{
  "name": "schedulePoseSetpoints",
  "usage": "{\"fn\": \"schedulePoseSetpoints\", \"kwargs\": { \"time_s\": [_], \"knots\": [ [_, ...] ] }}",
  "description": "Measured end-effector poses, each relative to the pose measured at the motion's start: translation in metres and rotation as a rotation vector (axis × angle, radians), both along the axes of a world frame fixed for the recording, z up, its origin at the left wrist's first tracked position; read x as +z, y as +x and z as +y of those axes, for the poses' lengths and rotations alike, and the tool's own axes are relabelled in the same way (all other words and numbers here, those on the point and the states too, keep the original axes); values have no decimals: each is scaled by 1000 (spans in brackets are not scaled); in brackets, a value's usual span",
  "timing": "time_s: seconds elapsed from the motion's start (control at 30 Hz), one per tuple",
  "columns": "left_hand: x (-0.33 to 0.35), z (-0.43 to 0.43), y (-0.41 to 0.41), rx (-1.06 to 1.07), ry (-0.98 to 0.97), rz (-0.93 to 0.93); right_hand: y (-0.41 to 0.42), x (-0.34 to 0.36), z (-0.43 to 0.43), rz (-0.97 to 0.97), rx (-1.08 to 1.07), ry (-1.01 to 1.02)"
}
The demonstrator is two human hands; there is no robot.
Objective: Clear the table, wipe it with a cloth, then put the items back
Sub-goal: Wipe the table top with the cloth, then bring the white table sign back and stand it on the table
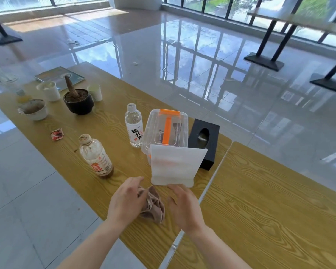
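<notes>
Wood table (109,121), cloth (155,207) near its edge, left hand (124,199) atop

The left hand (126,199) rested its fingers on a brown cloth (154,205). A white plastic sheet (176,166) stood just beyond the fingers of the right hand (185,207).
</notes>
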State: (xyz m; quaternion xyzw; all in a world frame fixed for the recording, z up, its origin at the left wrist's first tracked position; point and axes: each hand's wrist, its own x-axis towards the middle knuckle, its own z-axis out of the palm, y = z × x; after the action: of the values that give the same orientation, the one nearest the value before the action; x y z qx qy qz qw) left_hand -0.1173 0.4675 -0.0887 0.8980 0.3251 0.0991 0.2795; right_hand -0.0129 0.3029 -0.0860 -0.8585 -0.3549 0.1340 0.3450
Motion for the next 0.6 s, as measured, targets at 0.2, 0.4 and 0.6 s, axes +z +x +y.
{"fn": "schedulePoseSetpoints", "kwargs": {
  "time_s": [0.2, 0.4, 0.6],
  "knots": [
    [43, 6, 29, -22, -16, -231, 26, 57, -12, -168, -110, 166],
    [73, 11, 57, -19, -49, -330, 59, 97, -16, -410, -206, 194],
    [77, 14, 73, 3, -125, -303, 96, 99, -18, -179, -160, -154]
  ]
}}
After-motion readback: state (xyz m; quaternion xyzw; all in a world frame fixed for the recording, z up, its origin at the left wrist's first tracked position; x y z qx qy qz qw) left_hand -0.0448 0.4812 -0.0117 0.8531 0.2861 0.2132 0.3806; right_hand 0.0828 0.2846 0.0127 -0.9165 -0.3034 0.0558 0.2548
